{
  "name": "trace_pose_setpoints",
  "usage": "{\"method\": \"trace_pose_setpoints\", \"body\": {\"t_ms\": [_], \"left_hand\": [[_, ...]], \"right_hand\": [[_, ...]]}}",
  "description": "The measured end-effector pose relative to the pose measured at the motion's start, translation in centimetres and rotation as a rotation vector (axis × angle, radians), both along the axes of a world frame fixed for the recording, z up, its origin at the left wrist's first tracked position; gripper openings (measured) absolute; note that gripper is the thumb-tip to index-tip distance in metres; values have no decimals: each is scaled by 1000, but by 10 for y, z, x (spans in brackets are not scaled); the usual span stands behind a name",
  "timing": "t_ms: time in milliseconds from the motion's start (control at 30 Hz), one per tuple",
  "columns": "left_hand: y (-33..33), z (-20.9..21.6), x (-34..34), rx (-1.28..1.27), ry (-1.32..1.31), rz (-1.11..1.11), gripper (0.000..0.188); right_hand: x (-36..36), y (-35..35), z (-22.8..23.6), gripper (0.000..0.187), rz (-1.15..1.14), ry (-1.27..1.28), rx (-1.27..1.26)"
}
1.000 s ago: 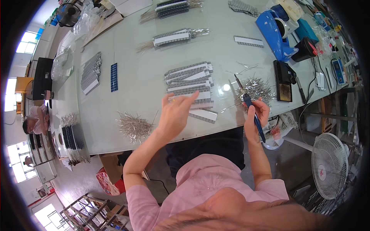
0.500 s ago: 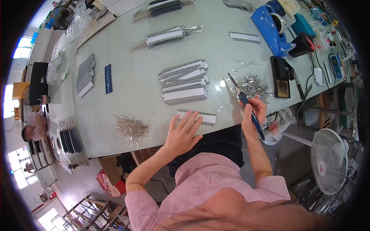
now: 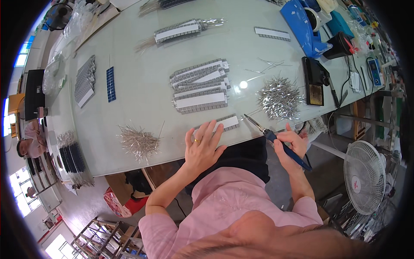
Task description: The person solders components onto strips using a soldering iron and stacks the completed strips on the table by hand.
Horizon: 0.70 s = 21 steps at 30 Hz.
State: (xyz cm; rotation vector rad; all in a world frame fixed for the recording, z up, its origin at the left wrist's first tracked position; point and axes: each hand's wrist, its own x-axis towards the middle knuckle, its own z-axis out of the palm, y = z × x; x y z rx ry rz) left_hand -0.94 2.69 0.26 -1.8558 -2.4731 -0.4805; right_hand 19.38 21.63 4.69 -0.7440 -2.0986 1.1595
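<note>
My left hand (image 3: 204, 146) lies flat, fingers stretched, over a grey-and-white segmented strip (image 3: 228, 123) near the table's front edge. It covers the strip's left part. In my right hand (image 3: 293, 147) I grip a dark blue soldering iron (image 3: 269, 135) by its handle. Its tip points up and left, just beside the strip's right end; whether it touches anything is too small to tell. A heap of short silvery wires (image 3: 279, 99) lies beyond the iron, and another wire heap (image 3: 140, 142) lies left of my left hand. Several similar strips (image 3: 201, 100) are stacked behind.
A black soldering stand (image 3: 314, 82) and a blue tape dispenser (image 3: 304, 32) stand at the right. Farther back lie a strip bundle with long wires (image 3: 177, 31) and a single strip (image 3: 271, 33). A dark blue cell strip (image 3: 111, 84) lies left. A white fan (image 3: 365, 177) stands right.
My right hand has lowered the soldering iron, bringing its tip down and left, close to the strip's right end. My left hand stays on the strip. The view has shifted slightly.
</note>
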Motion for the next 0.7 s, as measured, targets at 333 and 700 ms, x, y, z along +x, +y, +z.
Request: {"method": "trace_pose_setpoints", "body": {"t_ms": [333,700], "left_hand": [[1,1,1,13,114,-7,59],[-5,-6,2,79,99,10,57]], "right_hand": [[3,-2,14,20,83,-80,218],[-4,-3,2,20,86,-71,141]]}}
